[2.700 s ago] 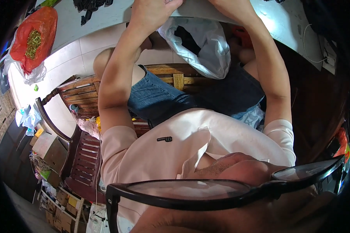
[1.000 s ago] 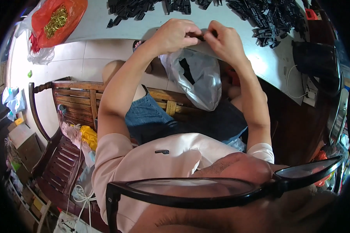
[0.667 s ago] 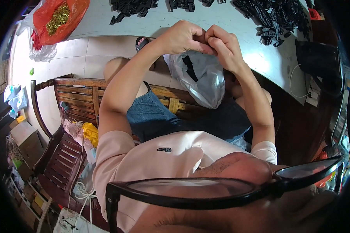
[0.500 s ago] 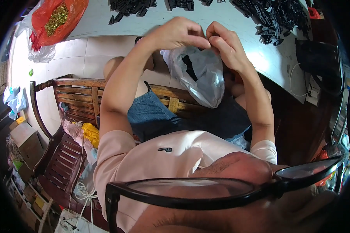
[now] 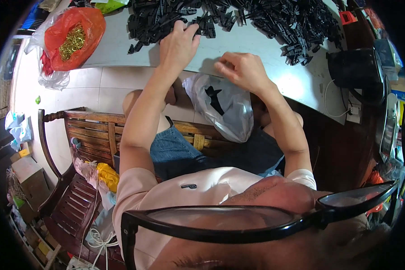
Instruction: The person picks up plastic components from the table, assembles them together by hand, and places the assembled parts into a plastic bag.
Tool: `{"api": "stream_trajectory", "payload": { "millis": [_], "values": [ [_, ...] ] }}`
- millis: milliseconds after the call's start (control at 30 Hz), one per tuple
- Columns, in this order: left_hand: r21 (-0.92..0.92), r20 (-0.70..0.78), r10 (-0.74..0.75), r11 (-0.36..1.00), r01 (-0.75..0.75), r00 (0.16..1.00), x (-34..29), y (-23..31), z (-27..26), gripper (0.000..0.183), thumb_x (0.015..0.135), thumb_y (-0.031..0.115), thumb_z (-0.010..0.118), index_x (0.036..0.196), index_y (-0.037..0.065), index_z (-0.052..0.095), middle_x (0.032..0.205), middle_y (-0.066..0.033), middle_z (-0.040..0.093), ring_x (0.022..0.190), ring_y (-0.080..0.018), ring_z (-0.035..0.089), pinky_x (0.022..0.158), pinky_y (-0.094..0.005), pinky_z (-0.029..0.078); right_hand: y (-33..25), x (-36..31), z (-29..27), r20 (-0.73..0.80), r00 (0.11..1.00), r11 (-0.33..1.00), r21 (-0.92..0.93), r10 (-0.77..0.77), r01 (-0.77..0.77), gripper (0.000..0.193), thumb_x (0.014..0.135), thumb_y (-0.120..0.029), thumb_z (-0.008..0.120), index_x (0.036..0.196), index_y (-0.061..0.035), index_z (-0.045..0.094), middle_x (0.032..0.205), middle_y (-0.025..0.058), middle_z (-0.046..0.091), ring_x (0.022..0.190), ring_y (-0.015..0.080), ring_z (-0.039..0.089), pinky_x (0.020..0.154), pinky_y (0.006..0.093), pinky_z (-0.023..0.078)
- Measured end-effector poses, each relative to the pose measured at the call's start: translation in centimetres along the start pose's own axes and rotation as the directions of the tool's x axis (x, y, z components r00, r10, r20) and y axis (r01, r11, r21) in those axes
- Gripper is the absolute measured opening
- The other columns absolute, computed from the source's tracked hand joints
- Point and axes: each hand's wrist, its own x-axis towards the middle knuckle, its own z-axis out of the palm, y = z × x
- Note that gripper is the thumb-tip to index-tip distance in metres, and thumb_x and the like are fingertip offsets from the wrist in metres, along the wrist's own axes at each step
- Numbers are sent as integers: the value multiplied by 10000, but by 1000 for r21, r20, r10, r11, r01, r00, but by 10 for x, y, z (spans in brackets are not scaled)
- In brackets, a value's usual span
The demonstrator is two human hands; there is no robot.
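My left hand [image 5: 179, 47] reaches over the table to the near edge of a heap of black plastic clips [image 5: 153, 22]. Its fingers are spread and their tips touch the pieces; no piece is plainly gripped. Just above the table's front edge, my right hand [image 5: 244, 71] is curled, thumb close to the forefinger. Whatever may be between those fingertips is too small to make out. Below it, a translucent white plastic bag [image 5: 238, 121] lies open at my lap, with a few black pieces [image 5: 215, 100] inside.
A red plastic bag [image 5: 96, 33] of small gold-coloured metal pieces [image 5: 73, 42] sits at the table's left. More black pieces [image 5: 297, 31] spread along the right. A black appliance [image 5: 353, 69] with a white cable stands at the right edge; a wooden bench [image 5: 92, 128] is around me.
My hands have come apart. The left has gone forward to the black heap, while the right has drawn slightly back and left. The view has tilted, showing more of the table.
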Motion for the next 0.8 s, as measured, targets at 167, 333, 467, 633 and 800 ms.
{"api": "stream_trajectory", "payload": {
  "millis": [167, 333, 467, 633, 800],
  "values": [
    [5, 12, 73, 997, -73, 997, -6, 6, -1, 260, 945, 233, 682, 1188, 150, 722, 1020, -87, 622, 812, -314, 710, 695, -445, 587, 9, 24, 15, -274, 957, 986, -106, 98, -131, 322, 923, -297, 704, 1171, -94, 681, 1140, 141, 685, 856, 330, 719, 735, 438, 575],
    [-10, 29, 110, 994, -110, 994, -10, 12, -5, 250, 932, 202, 691, 1175, 148, 718, 1013, -82, 619, 818, -310, 712, 696, -442, 586, 10, 43, 23, -390, 920, 959, -242, 41, -146, 455, 911, -296, 701, 1322, -123, 611, 1347, 160, 576, 1000, 366, 701, 747, 471, 600],
    [-36, 30, 119, 992, -118, 992, -14, 13, -4, 234, 923, 173, 692, 1153, 140, 716, 1028, -71, 624, 832, -305, 714, 708, -439, 587, 12, 45, 24, -378, 925, 937, -310, 36, -163, 476, 907, -288, 707, 1347, -132, 612, 1390, 167, 554, 1029, 372, 696, 781, 469, 608],
    [-45, 2, 140, 989, -140, 990, -14, 15, -8, 218, 914, 154, 688, 1130, 127, 712, 1085, -71, 628, 840, -309, 715, 716, -447, 586, 15, 33, 22, -395, 918, 950, -283, 8, -130, 429, 901, -273, 709, 1289, -109, 633, 1374, 150, 572, 1050, 359, 691, 789, 457, 609],
    [-48, 36, 139, 989, -138, 990, -14, 21, -7, 200, 905, 153, 694, 1101, 114, 701, 1114, -78, 621, 839, -316, 716, 714, -451, 585, 20, 22, 23, -416, 909, 958, -271, -27, -95, 333, 886, -240, 735, 1173, -87, 661, 1323, 80, 625, 1062, 309, 691, 819, 425, 597]
  ]
}}
